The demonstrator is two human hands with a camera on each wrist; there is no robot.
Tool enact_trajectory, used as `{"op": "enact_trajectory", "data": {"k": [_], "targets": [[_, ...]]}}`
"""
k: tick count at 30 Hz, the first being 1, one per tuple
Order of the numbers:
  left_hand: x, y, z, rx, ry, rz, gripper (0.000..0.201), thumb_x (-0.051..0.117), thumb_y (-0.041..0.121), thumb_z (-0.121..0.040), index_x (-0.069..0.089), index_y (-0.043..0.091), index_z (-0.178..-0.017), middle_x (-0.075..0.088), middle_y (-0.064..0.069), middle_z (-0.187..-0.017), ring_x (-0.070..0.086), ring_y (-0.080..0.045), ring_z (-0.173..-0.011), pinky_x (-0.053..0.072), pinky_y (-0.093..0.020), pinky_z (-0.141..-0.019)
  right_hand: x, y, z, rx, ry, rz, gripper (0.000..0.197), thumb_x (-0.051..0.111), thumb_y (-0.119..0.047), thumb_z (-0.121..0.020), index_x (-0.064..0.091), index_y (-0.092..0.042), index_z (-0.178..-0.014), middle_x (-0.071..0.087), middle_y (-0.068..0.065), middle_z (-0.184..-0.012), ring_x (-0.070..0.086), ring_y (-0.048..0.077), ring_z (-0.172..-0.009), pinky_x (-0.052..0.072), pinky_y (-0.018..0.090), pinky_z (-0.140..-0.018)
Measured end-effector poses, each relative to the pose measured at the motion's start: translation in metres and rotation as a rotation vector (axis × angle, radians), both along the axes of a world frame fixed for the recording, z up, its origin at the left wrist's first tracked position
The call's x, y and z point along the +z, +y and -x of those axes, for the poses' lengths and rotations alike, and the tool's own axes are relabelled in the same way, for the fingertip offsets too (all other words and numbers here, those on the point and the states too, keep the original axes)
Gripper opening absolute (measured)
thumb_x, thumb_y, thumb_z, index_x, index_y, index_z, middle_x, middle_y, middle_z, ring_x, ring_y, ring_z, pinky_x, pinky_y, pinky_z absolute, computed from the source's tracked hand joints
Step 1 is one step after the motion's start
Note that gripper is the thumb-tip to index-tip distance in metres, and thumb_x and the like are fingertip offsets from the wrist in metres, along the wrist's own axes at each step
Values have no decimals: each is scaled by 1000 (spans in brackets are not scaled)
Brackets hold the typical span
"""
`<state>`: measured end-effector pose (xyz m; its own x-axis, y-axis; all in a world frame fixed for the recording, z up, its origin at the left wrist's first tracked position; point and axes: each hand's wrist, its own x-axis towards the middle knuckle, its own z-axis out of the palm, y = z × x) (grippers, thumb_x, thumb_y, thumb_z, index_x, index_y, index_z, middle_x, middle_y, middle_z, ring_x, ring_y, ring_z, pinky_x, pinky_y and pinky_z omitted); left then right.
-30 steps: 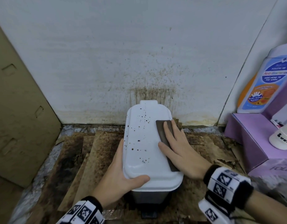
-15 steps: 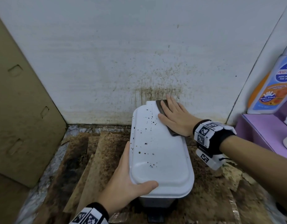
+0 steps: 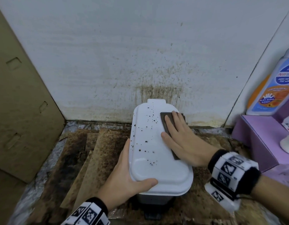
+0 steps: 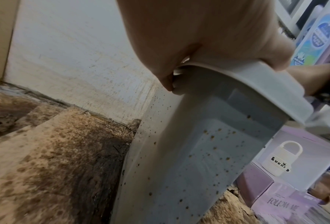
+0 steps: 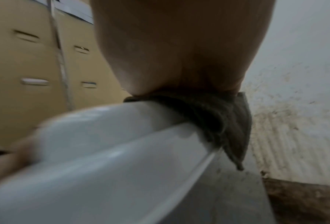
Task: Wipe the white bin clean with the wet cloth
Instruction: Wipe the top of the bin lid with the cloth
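Floor (image 3: 48,161) grimy, marbled grey at left edge; brown-stained cardboard sheets (image 3: 98,153) laid overlapping across it, darkest patch left of centre; white bin (image 3: 156,143) stands on sheets against spattered wall; purple box (image 3: 254,140) sits on floor at right; tall cardboard panel (image 3: 18,111) stands along left side.

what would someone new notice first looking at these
The white bin at centre, its lid peppered with dark specks along the left half. A right hand presses a dark cloth flat on the lid's right side while the left hand grips the near left corner. Behind it, a brown splatter stain streaks the wall.
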<state>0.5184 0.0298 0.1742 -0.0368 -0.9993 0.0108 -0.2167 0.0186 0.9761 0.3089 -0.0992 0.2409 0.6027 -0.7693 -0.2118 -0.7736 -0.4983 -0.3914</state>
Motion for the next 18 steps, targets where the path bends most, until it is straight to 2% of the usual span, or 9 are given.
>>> {"op": "enact_trajectory", "data": {"k": [2, 5, 8, 10, 13, 18], "targets": [[-1, 0, 0, 5, 2, 14, 120, 94, 51, -66, 10, 67, -150, 32, 26, -160, 39, -4, -146, 40, -47, -117, 1, 24, 5, 10, 7, 10, 80, 10, -64, -99, -21, -18, -157, -39, -1, -159, -41, 13, -144, -15, 30, -121], [-1, 1, 1, -4, 18, 8, 118, 95, 49, -67, 10, 69, -148, 33, 28, -159, 41, -5, -145, 41, -46, -116, 0, 51, 8, 22, 59, 90, 75, 8, -60, -102, -23, -17, -155, -40, -3, -156, -42, 15, -144, -16, 30, -122], [-1, 2, 1, -4, 21, 12, 116, 95, 47, -68, 12, 70, -146, 36, 28, -157, 43, -5, -144, 42, -45, -115, -7, 60, 8, -17, 8, 88, 76, 7, -62, -100, -23, -20, -155, -42, -4, -156, -42, 11, -143, -14, 32, -124], [0, 2, 2, -3, 43, 12, 113, 95, 45, -68, 15, 74, -142, 39, 28, -156, 46, -5, -142, 43, -45, -115, -10, 57, 7, -36, -54, 68, 79, 6, -68, -97, -22, -24, -156, -41, -5, -158, -43, 7, -142, -10, 35, -125], [2, 1, 3, -8, 58, 4, 107, 94, 43, -69, 19, 77, -138, 43, 30, -152, 49, -4, -139, 45, -43, -112, -9, 48, 7, -53, -108, -6, 80, 16, -69, -99, -21, -28, -157, -42, -10, -158, -42, 5, -142, -13, 32, -123], [4, 1, 3, -3, 66, -29, 114, 94, 51, -66, 14, 71, -145, 42, 31, -152, 47, -3, -140, 43, -46, -114, -9, 10, 3, -50, -149, -64, 81, 23, -68, -99, -15, -28, -159, -38, -12, -159, -37, 9, -146, -9, 36, -124]]}}
